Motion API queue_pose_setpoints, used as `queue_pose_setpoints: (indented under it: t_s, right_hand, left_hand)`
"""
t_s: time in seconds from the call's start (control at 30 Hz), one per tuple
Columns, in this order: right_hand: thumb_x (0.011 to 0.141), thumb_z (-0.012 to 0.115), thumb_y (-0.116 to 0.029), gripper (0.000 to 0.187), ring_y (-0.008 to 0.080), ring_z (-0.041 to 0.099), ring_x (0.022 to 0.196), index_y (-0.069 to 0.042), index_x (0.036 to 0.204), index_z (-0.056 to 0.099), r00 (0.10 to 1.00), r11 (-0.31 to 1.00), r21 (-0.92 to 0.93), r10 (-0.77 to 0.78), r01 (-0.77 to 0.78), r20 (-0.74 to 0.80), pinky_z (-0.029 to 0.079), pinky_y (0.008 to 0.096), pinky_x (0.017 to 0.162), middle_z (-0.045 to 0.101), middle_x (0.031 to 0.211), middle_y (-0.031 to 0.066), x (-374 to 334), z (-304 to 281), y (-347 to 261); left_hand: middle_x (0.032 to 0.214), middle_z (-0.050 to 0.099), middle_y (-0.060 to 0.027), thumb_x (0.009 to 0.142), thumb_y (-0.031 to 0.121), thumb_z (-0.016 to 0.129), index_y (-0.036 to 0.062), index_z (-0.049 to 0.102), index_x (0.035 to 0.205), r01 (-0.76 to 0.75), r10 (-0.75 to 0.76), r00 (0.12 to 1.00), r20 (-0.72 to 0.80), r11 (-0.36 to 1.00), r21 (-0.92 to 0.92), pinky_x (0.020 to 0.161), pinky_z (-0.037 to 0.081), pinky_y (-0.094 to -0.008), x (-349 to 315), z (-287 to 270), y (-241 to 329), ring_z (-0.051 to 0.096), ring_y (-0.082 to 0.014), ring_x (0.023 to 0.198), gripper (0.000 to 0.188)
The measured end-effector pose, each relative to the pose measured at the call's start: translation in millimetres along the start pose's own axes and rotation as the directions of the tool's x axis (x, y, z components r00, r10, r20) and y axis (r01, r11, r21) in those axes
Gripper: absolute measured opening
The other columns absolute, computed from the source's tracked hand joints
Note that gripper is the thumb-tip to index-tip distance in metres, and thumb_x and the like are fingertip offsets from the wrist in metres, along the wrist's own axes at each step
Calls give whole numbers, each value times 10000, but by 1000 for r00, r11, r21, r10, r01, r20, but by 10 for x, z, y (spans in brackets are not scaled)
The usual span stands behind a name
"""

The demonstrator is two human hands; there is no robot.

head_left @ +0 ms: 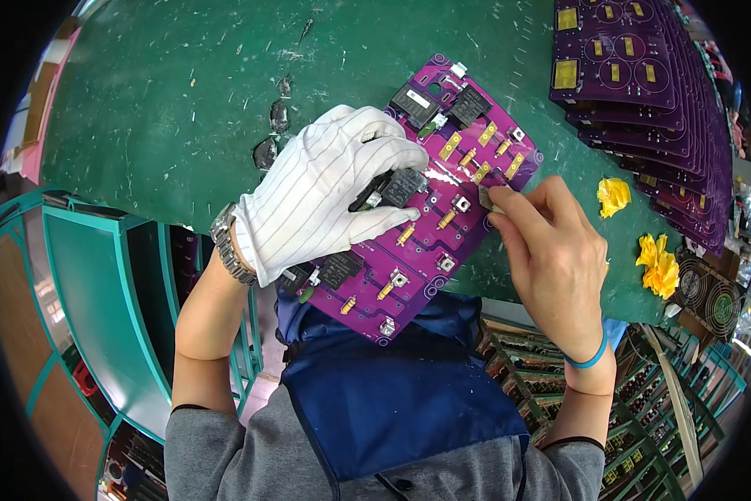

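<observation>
A purple circuit board [400, 275] lies slantwise at the near edge of the bench, partly beyond it. It carries black block-shaped components [467, 106], yellow-banded parts and small metal terminals. My left hand [325, 188], in a white striped glove, bends over the board's left side. Its thumb and fingers close around a black block component [402, 189] near the middle, steadying the board. At the board's right edge my bare right hand [555, 242] pinches a small greyish flat piece [486, 197] between thumb and forefinger. The fingers hide most of that piece.
A green, scuffed bench top [183, 100] spans the back. Stacked purple boards [643, 100] stand at the far right, with crumpled yellow pieces [613, 197] near them. Green-framed racks [100, 292] flank me on the left and lower right.
</observation>
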State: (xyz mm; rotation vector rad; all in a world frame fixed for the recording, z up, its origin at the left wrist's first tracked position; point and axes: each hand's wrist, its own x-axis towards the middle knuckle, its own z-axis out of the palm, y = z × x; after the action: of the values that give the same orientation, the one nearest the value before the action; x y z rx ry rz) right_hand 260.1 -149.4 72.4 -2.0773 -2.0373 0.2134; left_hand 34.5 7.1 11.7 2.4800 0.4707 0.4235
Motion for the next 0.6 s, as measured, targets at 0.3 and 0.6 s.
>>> queue_pose_setpoints:
  t_s: [0.3,0.6]
  right_hand:
    - [911,776,-59,418,209,627,732,-189,1309,785,986,991,120,69,-51,-155,530,377,607,542,940,64,11,183,65]
    - [923,759,-96,375,259,641,816,-159,1292,784,998,994,89,-55,57,-28,531,414,650,515,913,78,259,185,-60]
  left_hand:
    - [1202,704,-51,836,365,870,136,726,1218,-24,24,999,-32,1000,-1,1045,512,-459,-8,31,-24,636,-315,1186,467]
    - [1177,695,-68,828,365,873,127,722,1198,-27,27,997,-67,1000,11,1031,511,-449,-18,67,-32,646,-316,1147,465]
